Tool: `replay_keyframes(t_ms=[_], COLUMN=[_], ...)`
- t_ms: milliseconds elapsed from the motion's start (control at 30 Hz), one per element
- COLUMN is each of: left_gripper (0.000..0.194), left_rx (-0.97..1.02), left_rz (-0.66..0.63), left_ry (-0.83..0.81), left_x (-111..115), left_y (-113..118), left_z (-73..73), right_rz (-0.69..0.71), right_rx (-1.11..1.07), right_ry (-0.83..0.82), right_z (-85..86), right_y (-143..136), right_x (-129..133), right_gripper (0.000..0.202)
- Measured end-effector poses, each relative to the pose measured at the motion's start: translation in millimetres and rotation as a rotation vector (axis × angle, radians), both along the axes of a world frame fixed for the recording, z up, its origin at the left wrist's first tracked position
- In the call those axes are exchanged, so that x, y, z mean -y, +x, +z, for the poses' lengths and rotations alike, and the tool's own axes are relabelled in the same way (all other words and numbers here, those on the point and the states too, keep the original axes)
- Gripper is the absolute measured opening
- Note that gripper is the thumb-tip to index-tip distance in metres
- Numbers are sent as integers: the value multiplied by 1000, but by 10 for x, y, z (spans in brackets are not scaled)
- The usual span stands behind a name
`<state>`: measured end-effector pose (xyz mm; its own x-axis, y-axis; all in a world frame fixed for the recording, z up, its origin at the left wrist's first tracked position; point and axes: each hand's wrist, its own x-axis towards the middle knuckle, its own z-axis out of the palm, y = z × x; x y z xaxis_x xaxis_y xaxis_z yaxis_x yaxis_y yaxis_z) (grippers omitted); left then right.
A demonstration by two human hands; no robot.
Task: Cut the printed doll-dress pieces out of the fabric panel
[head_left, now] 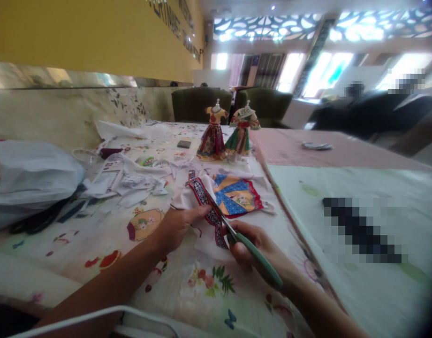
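My left hand (178,224) grips a piece of white cloth with a dark, red-edged patterned band (206,201), thumb pressed on top near the band. In my right hand (249,241) is a pair of scissors (260,260) with green handles. Their blades lie along the right edge of the band; whether they are apart cannot be made out. Just beyond, a printed cloth piece (237,195) in blue, yellow and red lies flat on white fabric. To the left of my left hand lies a small orange-yellow cut piece (144,224) with a flower print.
Two miniature dresses on stands, one maroon (212,136) and one green (241,136), stand farther back. White scraps (129,180) are strewn at left beside a white plastic bag (29,173). A white cable (124,309) crosses the near edge. Green chairs (265,103) stand behind the table.
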<state>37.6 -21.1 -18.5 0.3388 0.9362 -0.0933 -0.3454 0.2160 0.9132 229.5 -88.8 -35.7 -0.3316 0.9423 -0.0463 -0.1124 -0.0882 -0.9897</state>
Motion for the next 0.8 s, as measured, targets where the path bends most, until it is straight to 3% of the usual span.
replay_keyframes(t_ms=[533,800], left_gripper=[37,48], left_rx=[-24,-10], left_rz=[-7,108], left_ry=[12,71], left_x=[0,-24], left_y=[-11,11], left_z=[-33,9], right_rz=[-36,-21], right_rx=[-15,26], right_ry=[-66,-42], right_z=[14,-3], right_y=[-48,-48], right_x=[15,16], right_gripper=[58,62])
